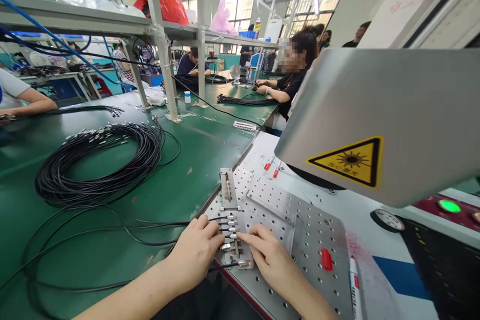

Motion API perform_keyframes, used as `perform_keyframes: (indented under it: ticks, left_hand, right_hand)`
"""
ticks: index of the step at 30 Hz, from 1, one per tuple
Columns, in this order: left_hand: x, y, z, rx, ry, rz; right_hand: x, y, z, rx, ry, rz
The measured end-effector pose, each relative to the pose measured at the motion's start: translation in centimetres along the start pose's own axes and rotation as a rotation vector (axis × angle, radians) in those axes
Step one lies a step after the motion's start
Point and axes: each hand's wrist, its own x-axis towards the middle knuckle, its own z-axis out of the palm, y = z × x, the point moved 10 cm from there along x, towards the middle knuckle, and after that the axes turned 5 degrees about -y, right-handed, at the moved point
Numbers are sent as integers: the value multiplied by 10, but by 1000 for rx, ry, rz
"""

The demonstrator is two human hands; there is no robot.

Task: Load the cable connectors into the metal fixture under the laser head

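Metal cable connectors (pixel 232 229) are lined up in a small fixture (pixel 243 221) at the left edge of a perforated metal plate (pixel 311 232). Their black cables are covered by the bent fingers of the left hand (pixel 197 250); whether these are pinched together cannot be told. One connector's end is met by the right hand's (pixel 272 257) extended index finger, the thumb's position being unclear. Near the plate's right edge, a red piece (pixel 326 260) is placed.
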Motion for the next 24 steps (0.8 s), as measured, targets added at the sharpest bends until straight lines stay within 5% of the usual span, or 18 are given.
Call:
perform_keyframes:
  ticks: [5, 11, 24]
  left_hand:
    - [-26, 2, 1, 74, 77, -24]
    - [1, 8, -6, 137, 174, -72]
    - [26, 32, 11, 148, -50, 17]
  right_hand:
    - [4, 21, -8, 254, 55, 78]
    - [8, 20, -10, 285, 58, 74]
    - [0, -3, -3, 73, -61, -21]
